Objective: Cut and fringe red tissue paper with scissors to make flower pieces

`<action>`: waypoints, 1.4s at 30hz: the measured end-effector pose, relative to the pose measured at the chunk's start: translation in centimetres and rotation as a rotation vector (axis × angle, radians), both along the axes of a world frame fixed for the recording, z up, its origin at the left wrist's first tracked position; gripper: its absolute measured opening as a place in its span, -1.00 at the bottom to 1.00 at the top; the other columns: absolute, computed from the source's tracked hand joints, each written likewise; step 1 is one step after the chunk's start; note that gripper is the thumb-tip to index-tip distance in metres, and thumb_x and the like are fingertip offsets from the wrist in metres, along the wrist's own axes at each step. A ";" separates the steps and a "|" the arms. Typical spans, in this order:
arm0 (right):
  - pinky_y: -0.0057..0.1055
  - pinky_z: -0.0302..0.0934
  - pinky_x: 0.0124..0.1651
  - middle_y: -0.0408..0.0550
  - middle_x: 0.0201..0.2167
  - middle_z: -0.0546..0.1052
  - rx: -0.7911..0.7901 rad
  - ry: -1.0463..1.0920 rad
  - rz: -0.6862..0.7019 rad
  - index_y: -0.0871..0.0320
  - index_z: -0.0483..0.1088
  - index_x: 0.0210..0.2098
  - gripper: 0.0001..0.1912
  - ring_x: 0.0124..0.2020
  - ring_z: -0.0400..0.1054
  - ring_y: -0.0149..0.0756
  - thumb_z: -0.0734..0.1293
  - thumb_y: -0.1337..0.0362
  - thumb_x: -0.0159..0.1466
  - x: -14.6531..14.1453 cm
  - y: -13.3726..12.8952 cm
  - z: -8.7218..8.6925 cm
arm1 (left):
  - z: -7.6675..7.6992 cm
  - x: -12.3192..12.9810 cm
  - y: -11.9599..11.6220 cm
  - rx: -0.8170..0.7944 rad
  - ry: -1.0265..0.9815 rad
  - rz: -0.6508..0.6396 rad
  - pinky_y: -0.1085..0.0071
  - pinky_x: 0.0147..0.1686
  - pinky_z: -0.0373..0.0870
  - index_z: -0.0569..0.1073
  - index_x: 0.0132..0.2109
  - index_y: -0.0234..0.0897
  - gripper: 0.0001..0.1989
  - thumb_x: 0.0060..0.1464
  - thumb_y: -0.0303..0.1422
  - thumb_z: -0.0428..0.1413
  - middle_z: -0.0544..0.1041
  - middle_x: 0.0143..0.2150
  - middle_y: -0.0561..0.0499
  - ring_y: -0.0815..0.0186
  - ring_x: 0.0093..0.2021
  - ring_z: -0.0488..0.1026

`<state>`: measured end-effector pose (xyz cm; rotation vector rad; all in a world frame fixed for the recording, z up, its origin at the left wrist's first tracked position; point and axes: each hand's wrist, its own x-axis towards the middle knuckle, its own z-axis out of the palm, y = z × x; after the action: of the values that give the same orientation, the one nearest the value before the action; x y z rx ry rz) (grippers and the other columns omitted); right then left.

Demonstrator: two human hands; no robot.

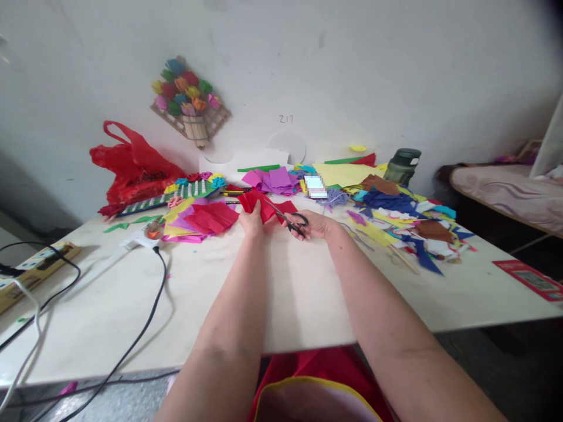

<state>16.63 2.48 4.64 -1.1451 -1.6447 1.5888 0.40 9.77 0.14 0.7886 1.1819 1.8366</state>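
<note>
My left hand (252,219) pinches a piece of red crepe paper (250,201) above the middle of the table. In my right hand (314,225) is a pair of scissors (298,224) with black handles, its blades pointing left toward the red paper. Another part of red paper (285,211) shows behind the blades; whether it joins the held piece I cannot tell. Left of my left hand lie stacked sheets, with red paper (213,218) on top and purple and yellow ones beneath. Purple sheets (275,180) lie just beyond my hands.
Coloured paper scraps (409,214) spread over the right side, near a dark green bottle (402,166). A red plastic bag (132,161) stands at the back left. A glue gun (143,235) with a black cord and a power strip (37,266) lie on the left.
</note>
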 end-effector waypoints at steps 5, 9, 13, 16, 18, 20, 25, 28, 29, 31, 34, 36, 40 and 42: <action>-0.63 -0.06 -0.81 -0.16 -0.67 0.38 0.012 -0.013 -0.008 0.28 0.35 -0.29 -0.57 -0.74 0.24 -0.51 0.25 -0.03 0.23 -0.1 -0.1 0.1 | 0.0 0.0 0.0 0.006 -0.003 -0.001 0.41 -0.35 0.43 0.48 -0.23 -0.38 -0.71 -0.14 -0.31 0.23 0.55 -0.32 -0.09 0.26 -0.33 0.51; -0.63 -0.07 -0.81 -0.16 -0.67 0.37 0.007 -0.005 -0.012 0.28 0.35 -0.29 -0.58 -0.74 0.24 -0.51 0.25 -0.02 0.23 -0.1 -0.2 0.2 | 0.2 -0.1 -0.2 0.003 0.005 0.006 0.41 -0.38 0.42 0.48 -0.28 -0.40 -0.72 -0.15 -0.30 0.23 0.54 -0.32 -0.11 0.26 -0.37 0.50; -0.63 -0.09 -0.81 -0.16 -0.66 0.38 0.013 -0.010 -0.018 0.27 0.35 -0.28 -0.57 -0.74 0.23 -0.52 0.24 -0.03 0.23 0.0 -0.1 0.1 | 0.3 -0.1 -0.4 0.008 0.005 0.009 0.40 -0.38 0.42 0.47 -0.29 -0.41 -0.73 -0.16 -0.30 0.23 0.54 -0.32 -0.13 0.25 -0.37 0.50; -0.63 -0.10 -0.81 -0.17 -0.66 0.38 0.011 0.002 -0.010 0.27 0.35 -0.29 -0.57 -0.75 0.22 -0.52 0.25 -0.04 0.22 0.1 0.1 -0.1 | 0.2 -0.1 -0.3 0.018 -0.014 0.006 0.40 -0.36 0.43 0.47 -0.29 -0.39 -0.73 -0.16 -0.31 0.23 0.55 -0.32 -0.11 0.25 -0.36 0.51; -0.64 -0.10 -0.81 -0.17 -0.66 0.38 0.006 0.009 -0.007 0.27 0.35 -0.28 -0.57 -0.74 0.23 -0.52 0.26 -0.04 0.22 0.1 0.3 -0.2 | 0.2 -0.1 -0.2 0.030 -0.028 0.005 0.41 -0.36 0.42 0.47 -0.30 -0.38 -0.74 -0.16 -0.32 0.23 0.54 -0.32 -0.11 0.26 -0.36 0.51; -0.64 -0.10 -0.81 -0.17 -0.66 0.38 0.001 0.016 -0.010 0.27 0.35 -0.27 -0.57 -0.74 0.23 -0.53 0.26 -0.03 0.22 0.2 0.4 -0.3 | 0.1 -0.1 -0.2 0.032 -0.026 0.006 0.41 -0.37 0.42 0.46 -0.31 -0.38 -0.75 -0.16 -0.32 0.23 0.54 -0.33 -0.11 0.27 -0.37 0.50; -0.64 -0.09 -0.82 -0.16 -0.66 0.39 -0.012 0.040 0.002 0.28 0.36 -0.27 -0.58 -0.75 0.23 -0.53 0.27 -0.02 0.21 0.2 0.6 -0.5 | 0.1 -0.1 -0.3 0.030 -0.020 -0.001 0.40 -0.37 0.41 0.46 -0.32 -0.38 -0.76 -0.16 -0.31 0.23 0.54 -0.33 -0.10 0.26 -0.37 0.50; -0.64 -0.10 -0.82 -0.16 -0.67 0.39 -0.014 0.043 -0.003 0.28 0.36 -0.28 -0.58 -0.75 0.23 -0.53 0.28 -0.02 0.21 0.2 0.7 -0.6 | 0.1 -0.1 -0.4 0.018 -0.006 -0.010 0.36 -0.37 0.42 0.46 -0.31 -0.39 -0.74 -0.17 -0.30 0.24 0.54 -0.33 -0.12 0.22 -0.36 0.51; -0.64 -0.10 -0.83 -0.16 -0.67 0.39 -0.014 0.044 -0.004 0.28 0.36 -0.29 -0.58 -0.75 0.23 -0.53 0.28 -0.02 0.21 0.2 0.7 -0.6 | 0.1 -0.2 -0.4 0.013 -0.004 -0.011 0.35 -0.37 0.42 0.46 -0.31 -0.39 -0.73 -0.17 -0.30 0.24 0.54 -0.33 -0.13 0.21 -0.35 0.51; -0.65 -0.10 -0.83 -0.16 -0.66 0.39 -0.014 0.049 -0.002 0.28 0.36 -0.28 -0.58 -0.75 0.23 -0.53 0.28 -0.02 0.21 0.3 0.8 -0.7 | 0.1 -0.2 -0.3 0.007 -0.010 -0.011 0.33 -0.37 0.43 0.47 -0.30 -0.40 -0.71 -0.18 -0.29 0.25 0.54 -0.32 -0.14 0.18 -0.34 0.52; -0.65 -0.10 -0.82 -0.17 -0.66 0.39 -0.013 0.057 0.002 0.27 0.36 -0.28 -0.58 -0.74 0.23 -0.54 0.27 -0.03 0.21 0.3 0.8 -0.8 | 0.2 -0.3 -0.3 0.009 -0.028 -0.005 0.34 -0.34 0.44 0.47 -0.27 -0.40 -0.70 -0.18 -0.30 0.25 0.55 -0.28 -0.16 0.18 -0.31 0.52; -0.65 -0.10 -0.82 -0.17 -0.67 0.39 -0.015 0.062 -0.001 0.27 0.36 -0.28 -0.58 -0.74 0.23 -0.53 0.27 -0.03 0.21 0.3 0.9 -0.9 | 0.3 -0.3 -0.2 0.004 -0.026 -0.002 0.35 -0.34 0.45 0.48 -0.26 -0.40 -0.71 -0.17 -0.32 0.25 0.55 -0.27 -0.17 0.19 -0.30 0.52; -0.64 -0.09 -0.82 -0.17 -0.67 0.39 -0.025 0.068 -0.004 0.26 0.35 -0.27 -0.56 -0.74 0.23 -0.52 0.27 -0.05 0.20 0.2 0.9 -0.9 | 0.4 -0.4 -0.3 0.004 -0.010 0.011 0.37 -0.32 0.45 0.48 -0.25 -0.40 -0.73 -0.14 -0.34 0.24 0.55 -0.26 -0.16 0.21 -0.28 0.52; -0.63 -0.08 -0.81 -0.17 -0.67 0.38 -0.039 0.073 0.005 0.26 0.35 -0.26 -0.56 -0.74 0.23 -0.51 0.25 -0.06 0.21 0.1 0.7 -0.8 | 0.4 -0.4 -0.3 0.015 -0.015 0.009 0.37 -0.32 0.45 0.48 -0.24 -0.40 -0.73 -0.13 -0.34 0.24 0.55 -0.25 -0.16 0.21 -0.27 0.52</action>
<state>16.75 3.21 3.83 -1.0906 -1.5776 1.6528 0.05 9.47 0.50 0.7784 1.1651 1.8579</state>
